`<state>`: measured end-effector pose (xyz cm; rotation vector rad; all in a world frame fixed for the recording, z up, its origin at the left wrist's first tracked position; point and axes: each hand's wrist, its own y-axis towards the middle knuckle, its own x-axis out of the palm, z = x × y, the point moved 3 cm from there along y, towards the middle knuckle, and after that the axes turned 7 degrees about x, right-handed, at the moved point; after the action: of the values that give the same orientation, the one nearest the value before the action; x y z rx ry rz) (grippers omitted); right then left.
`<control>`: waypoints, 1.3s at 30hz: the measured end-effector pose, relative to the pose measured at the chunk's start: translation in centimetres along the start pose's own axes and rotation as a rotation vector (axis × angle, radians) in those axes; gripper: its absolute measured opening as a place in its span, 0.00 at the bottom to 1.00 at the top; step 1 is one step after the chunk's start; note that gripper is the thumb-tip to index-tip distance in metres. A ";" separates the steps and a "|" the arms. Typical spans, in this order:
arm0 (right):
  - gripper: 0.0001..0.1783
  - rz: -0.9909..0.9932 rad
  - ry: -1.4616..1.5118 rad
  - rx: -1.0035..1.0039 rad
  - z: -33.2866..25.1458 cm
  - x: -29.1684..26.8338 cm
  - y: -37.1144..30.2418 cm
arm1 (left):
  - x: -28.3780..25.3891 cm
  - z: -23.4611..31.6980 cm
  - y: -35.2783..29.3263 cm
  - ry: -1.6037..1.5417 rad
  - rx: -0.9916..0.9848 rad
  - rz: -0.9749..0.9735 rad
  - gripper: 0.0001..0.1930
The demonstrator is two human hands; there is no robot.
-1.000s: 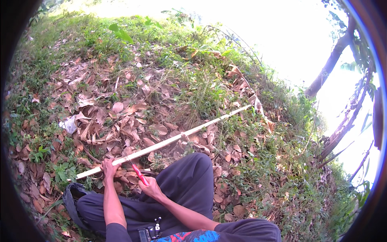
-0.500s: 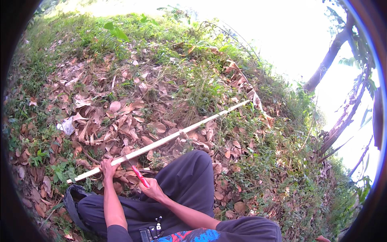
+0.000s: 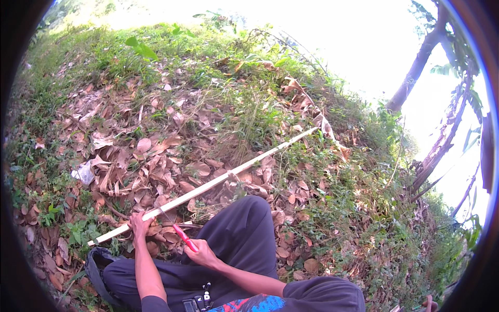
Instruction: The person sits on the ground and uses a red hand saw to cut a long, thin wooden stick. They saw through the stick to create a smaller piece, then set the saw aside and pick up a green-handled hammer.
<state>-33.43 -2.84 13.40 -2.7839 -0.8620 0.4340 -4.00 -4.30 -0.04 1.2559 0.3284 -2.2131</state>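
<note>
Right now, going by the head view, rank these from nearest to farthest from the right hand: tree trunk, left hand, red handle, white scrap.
1. Red handle: gripped in the right hand.
2. Left hand: to the left, holding the pale stick.
3. White scrap: farther left, among dry leaves.
4. Tree trunk: far off at upper right, leaning.

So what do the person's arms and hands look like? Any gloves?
The left hand and right hand wear no gloves, and I see no watch or bracelet. Both forearms are bare. A dark left sleeve shows; I can't clearly make out the right one.
</note>
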 end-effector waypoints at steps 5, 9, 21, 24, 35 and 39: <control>0.14 -0.027 -0.116 -0.043 -1.3 2.0 2.7 | 0.5 -1.8 0.6 -0.060 -0.051 -0.009 0.32; 0.15 -0.042 -0.076 0.051 -0.2 -0.3 -0.5 | 1.1 -1.8 0.7 -0.030 -0.009 0.014 0.33; 0.14 0.038 -0.081 -0.037 -2.4 1.7 3.5 | 0.8 -2.3 1.1 0.097 -0.006 -0.055 0.34; 0.14 0.029 -0.012 0.043 -1.6 0.6 0.4 | 0.7 -2.3 0.8 0.089 0.026 -0.045 0.32; 0.14 0.048 -0.094 -0.003 -1.6 0.9 3.2 | -0.3 -0.1 0.8 0.065 -0.022 -0.071 0.31; 0.14 0.058 -0.101 0.028 -2.7 1.4 2.1 | 0.6 -1.4 0.4 0.044 -0.031 -0.064 0.32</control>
<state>-30.28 -4.02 15.05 -2.7879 -0.7904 0.5963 -3.00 -4.19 -1.27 1.2957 0.4243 -2.2282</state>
